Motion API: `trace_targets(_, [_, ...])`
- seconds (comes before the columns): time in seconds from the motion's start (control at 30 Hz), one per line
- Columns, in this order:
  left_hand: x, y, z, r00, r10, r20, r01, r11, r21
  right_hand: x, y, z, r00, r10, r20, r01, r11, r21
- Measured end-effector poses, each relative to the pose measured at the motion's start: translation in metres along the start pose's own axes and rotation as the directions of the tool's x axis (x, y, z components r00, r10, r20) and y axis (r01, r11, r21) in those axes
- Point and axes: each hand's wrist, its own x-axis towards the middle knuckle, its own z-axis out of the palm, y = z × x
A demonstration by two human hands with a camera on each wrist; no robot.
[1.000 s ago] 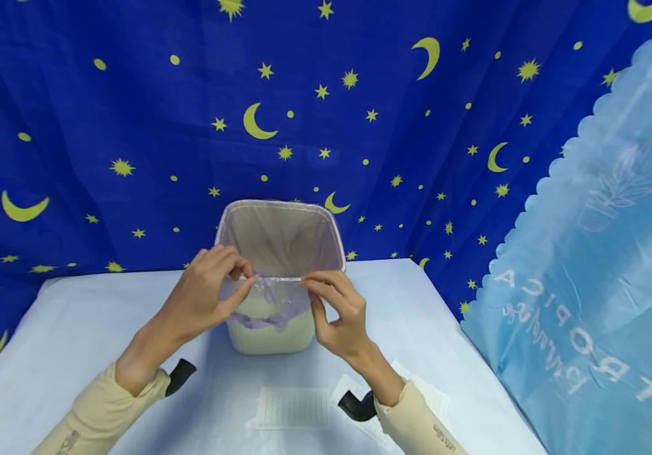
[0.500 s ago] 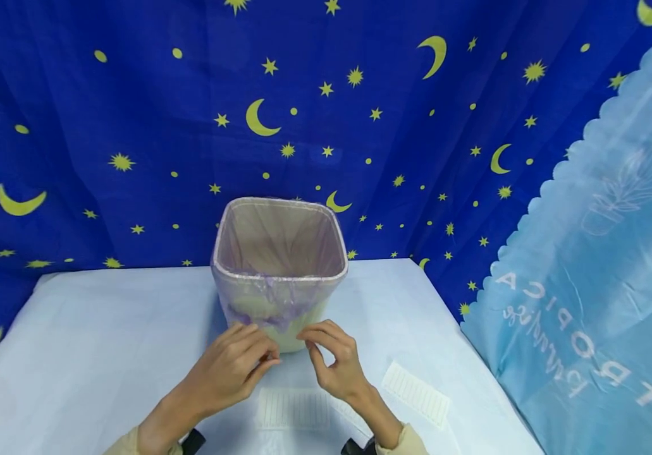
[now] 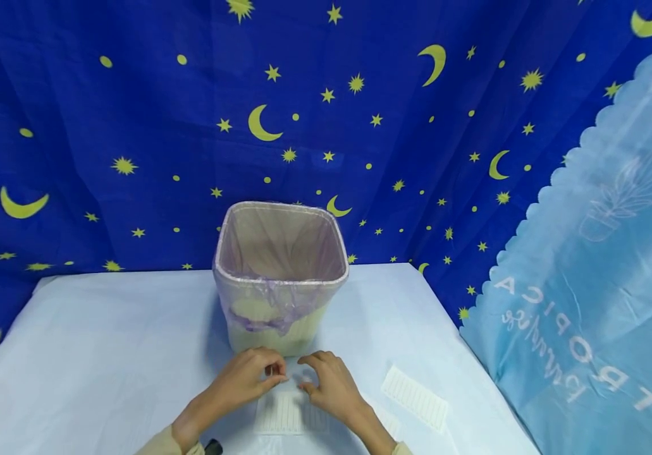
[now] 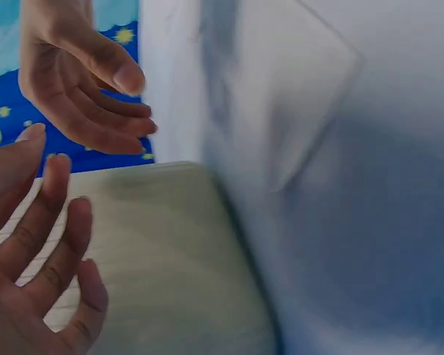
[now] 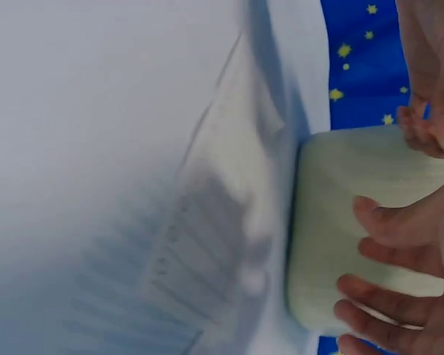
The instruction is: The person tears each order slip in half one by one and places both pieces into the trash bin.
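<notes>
Table (image 3: 104,354) bears the upright bin (image 3: 303,338); its purple liner (image 3: 288,308) drapes outside the front. We note left hand (image 3: 253,378) and right hand (image 3: 331,387) before it, empty, fingers parted; snagging that overhang could, we judge, drag it loose.

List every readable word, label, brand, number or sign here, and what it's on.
"TROPICA": light-blue curtain, mirrored, running right to left.
"paradise": same curtain, script, also mirrored, faint.
Lined white sheets on the table: lines show; any lettering is too small or blurred to read.
Bin and purple liner: no text visible.
No brands or numbers legible.
</notes>
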Motion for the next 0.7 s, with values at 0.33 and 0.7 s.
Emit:
trace_targets(0.33, [-0.006, -0.024, 0.022, 0.990, -0.084, 0.109, 0.086, 0.996, -0.016, -0.007, 0.012, 0.014, 0.991, 0.058, 0.117, -0.056, 0.998, -0.016])
trace_targets(0.7, [-0.016, -0.031, 0.046, 0.985, -0.080, 0.156, 0.064, 0.992, 0.107, -0.008, 0.019, 0.024, 0.986, 0.072, 0.150, -0.077, 0.997, 0.022])
